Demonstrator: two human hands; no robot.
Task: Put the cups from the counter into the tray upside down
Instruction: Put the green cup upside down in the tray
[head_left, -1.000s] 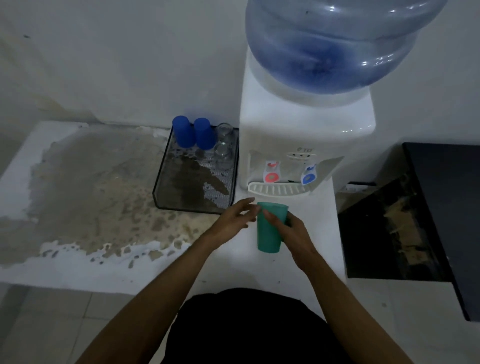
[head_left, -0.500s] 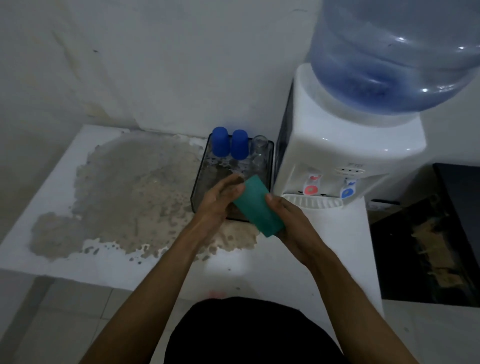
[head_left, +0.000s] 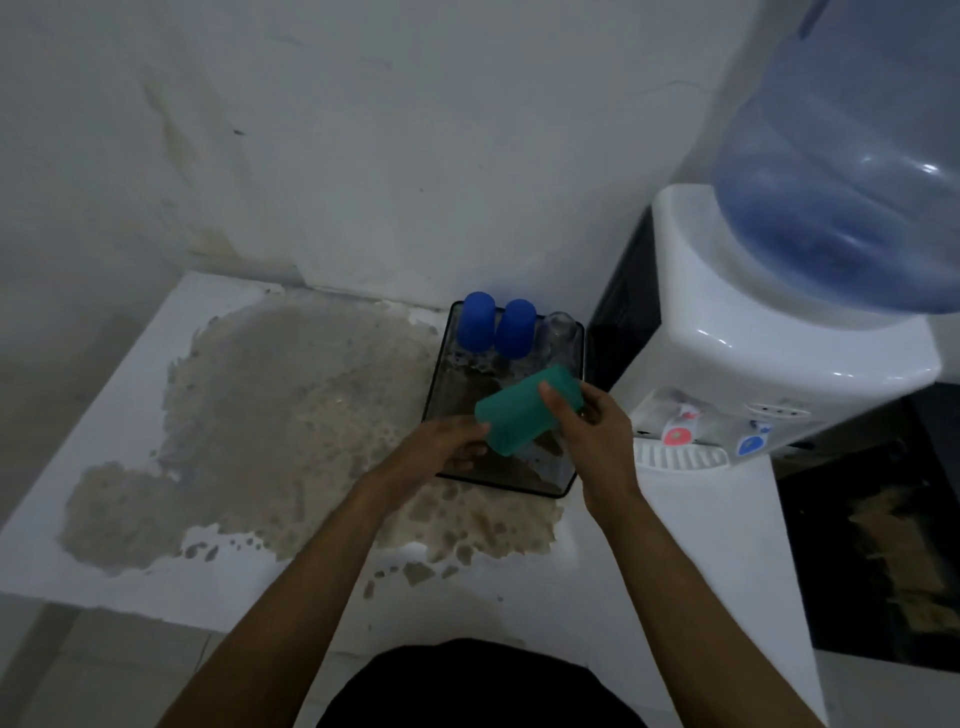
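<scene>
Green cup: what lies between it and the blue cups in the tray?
Head view: only bare wet tray floor lies between green cup and blue cups.

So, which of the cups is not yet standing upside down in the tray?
The green cup. Both hands hold it tilted above the tray, while the two blue cups and the clear cup stand inverted along the back wall.

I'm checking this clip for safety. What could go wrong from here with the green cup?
1. The green cup lies tilted mid-flip between the left hand and right hand; it may slip.
2. The blue cups and a clear glass stand at the tray's far end; a careless placement might knock them.
</scene>
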